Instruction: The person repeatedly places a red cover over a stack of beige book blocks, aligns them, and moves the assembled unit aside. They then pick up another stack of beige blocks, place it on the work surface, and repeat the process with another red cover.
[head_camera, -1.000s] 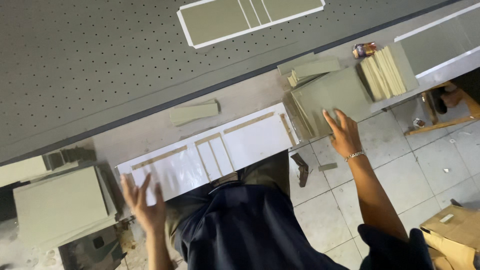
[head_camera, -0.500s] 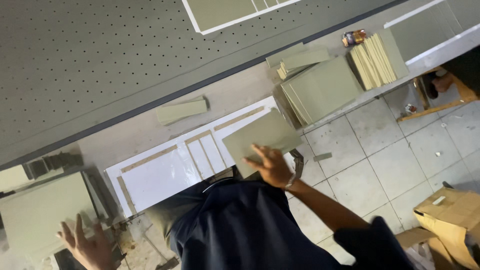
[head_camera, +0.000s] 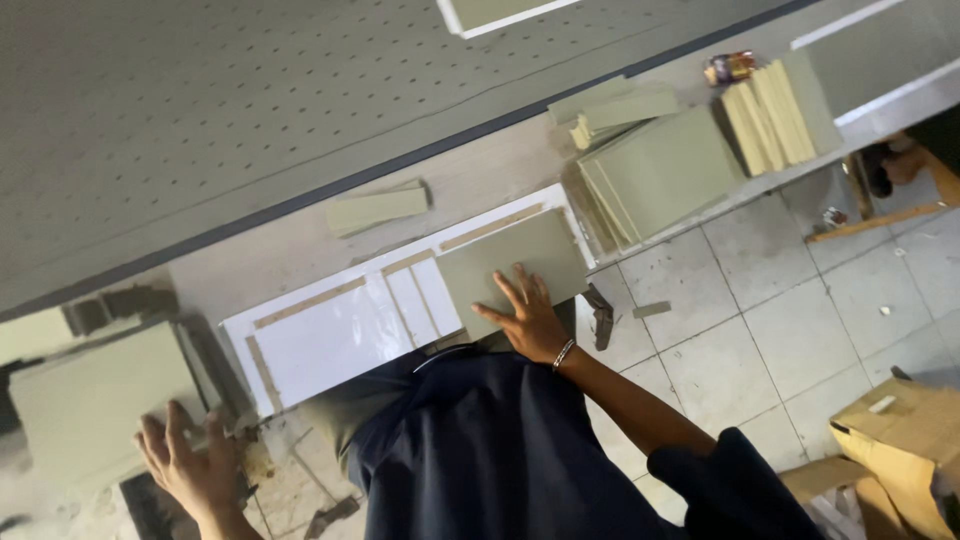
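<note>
Grey-green board (head_camera: 515, 258): lies flat at the right end of the white sheet (head_camera: 330, 335) on the bench edge (head_camera: 270, 255), just left of the big stack of like boards (head_camera: 665, 170). Head view, only one: right hand (head_camera: 525, 315) is flat on the board's near edge, fingers spread, palm down, pressing, not clamped on anything. Left hand (head_camera: 190, 465) sits low at the left, fingers apart, touching the near edge of the lower board stack (head_camera: 90, 400); no grip visible there. The white sheet carries tan strips (head_camera: 310, 300) framing panel areas; the board covers the rightmost one. A loose narrow offcut (head_camera: 375, 208) rests further back on the bench, apart from the sheet. Upright slats (head_camera: 765, 110) stand beside the right stack. Cardboard box (head_camera: 905, 440) on the tiled floor (head_camera: 740, 290). To seat this well, my read: keep the palm flat with even pressure, square the board's edges to the strip lines before pressing hard, and hold the sheet from sliding, since it overhangs toward the body. Can't tell if there's adhesive under the board.
</note>
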